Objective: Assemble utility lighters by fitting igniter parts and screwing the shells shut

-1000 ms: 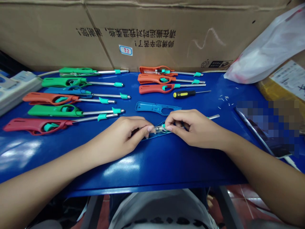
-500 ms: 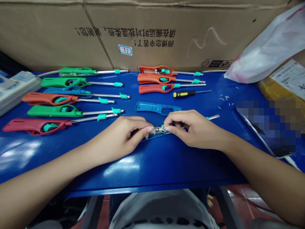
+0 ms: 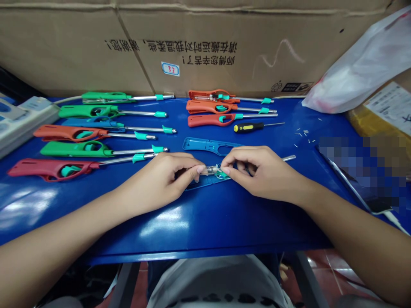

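My left hand (image 3: 175, 173) pinches the left end of a clear lighter fuel tank (image 3: 210, 170) between thumb and fingertips. At the tank's right end, the thumb and fingers of my right hand (image 3: 260, 173) are closed, beside a teal trigger piece (image 3: 221, 175); the exact part between them is hidden. Beneath both hands lies an open blue lighter half-shell (image 3: 201, 184), mostly covered. A metal lighter tube (image 3: 289, 158) sticks out past my right hand. Just behind, the other blue half-shell (image 3: 202, 144) rests with its inside facing up.
Several coloured lighters (image 3: 80, 149) lie in a row at left. More orange lighters (image 3: 208, 120) and a black-yellow screwdriver (image 3: 248, 127) are behind my hands. Small screws or pins (image 3: 302, 132) are scattered at right, near a phone (image 3: 353, 184). A cardboard box (image 3: 192, 25) borders the back.
The clear tank has risen slightly off the lower blue shell and shifted a little left, both hands staying at its ends. The teal piece shows more. The view has moved slightly.
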Demonstrator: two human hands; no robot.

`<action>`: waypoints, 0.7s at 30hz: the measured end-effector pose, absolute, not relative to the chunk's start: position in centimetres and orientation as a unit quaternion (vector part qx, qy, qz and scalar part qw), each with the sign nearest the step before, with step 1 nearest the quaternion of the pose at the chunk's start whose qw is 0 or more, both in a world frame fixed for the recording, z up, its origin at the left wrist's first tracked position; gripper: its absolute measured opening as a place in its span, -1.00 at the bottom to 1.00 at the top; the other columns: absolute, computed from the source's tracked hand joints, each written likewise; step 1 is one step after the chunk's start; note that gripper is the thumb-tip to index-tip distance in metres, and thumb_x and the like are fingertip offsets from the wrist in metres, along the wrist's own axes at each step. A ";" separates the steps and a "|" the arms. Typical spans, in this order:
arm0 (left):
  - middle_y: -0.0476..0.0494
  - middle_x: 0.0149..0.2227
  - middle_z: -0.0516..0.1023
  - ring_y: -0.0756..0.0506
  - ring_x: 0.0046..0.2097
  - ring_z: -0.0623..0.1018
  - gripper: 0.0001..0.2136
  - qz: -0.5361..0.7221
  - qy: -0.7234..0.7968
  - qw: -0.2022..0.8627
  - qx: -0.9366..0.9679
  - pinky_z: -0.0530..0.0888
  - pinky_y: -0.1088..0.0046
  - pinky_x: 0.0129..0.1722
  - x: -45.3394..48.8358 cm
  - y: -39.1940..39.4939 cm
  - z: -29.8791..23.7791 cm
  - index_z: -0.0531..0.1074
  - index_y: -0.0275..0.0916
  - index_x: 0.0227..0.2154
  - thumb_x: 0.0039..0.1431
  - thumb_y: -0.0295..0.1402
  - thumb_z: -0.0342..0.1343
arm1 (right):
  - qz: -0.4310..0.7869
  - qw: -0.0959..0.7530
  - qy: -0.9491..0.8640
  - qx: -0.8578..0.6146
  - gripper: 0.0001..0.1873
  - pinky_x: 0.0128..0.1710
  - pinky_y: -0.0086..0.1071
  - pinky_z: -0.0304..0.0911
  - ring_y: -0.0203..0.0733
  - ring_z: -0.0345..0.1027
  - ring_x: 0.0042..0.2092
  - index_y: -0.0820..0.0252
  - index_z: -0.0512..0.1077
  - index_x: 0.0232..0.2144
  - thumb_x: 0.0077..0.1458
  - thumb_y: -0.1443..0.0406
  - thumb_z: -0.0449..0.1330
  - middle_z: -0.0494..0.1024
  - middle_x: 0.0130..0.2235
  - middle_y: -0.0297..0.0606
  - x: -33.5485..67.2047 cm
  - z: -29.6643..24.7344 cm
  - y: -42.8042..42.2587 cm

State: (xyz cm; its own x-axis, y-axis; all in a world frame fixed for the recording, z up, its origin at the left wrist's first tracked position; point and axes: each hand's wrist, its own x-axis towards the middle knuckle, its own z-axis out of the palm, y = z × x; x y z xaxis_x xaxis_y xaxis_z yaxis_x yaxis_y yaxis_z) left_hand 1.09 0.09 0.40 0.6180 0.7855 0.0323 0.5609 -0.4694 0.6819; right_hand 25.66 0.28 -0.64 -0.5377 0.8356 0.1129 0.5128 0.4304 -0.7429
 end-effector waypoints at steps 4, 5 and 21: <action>-0.04 -0.33 0.61 -0.04 -0.26 0.56 -0.69 0.171 0.403 0.332 0.835 0.43 0.49 -0.24 1.1 0.0 0.5 0.62 -0.22 -0.22 0.45 -0.22 -0.01 | 0.325 0.244 -0.823 -0.397 -0.91 -0.44 -0.44 0.11 -0.40 0.18 -0.48 0.19 0.58 -0.31 0.19 0.34 0.24 0.50 -0.40 -0.37 25.7 -0.8 0.3; -0.04 -0.32 0.62 -0.04 -0.26 0.56 -0.69 0.171 0.402 0.333 0.836 0.44 0.49 -0.24 1.1 0.0 0.5 0.62 -0.22 -0.21 0.45 -0.22 -0.01 | 0.324 0.243 -0.825 -0.395 -0.91 -0.43 -0.44 0.12 -0.40 0.19 -0.47 0.19 0.58 -0.30 0.19 0.35 0.25 0.51 -0.39 -0.37 25.7 -0.8 0.3; -0.05 -0.30 0.60 -0.02 -0.25 0.56 -0.72 0.184 0.382 0.319 0.848 0.43 0.51 -0.22 1.1 0.1 0.4 0.61 -0.24 -0.16 0.45 -0.27 0.00 | 0.329 0.280 -0.820 -0.375 -0.89 -0.45 -0.44 0.12 -0.37 0.28 -0.42 0.20 0.58 -0.34 0.22 0.38 0.24 0.56 -0.35 -0.32 25.9 -0.9 0.5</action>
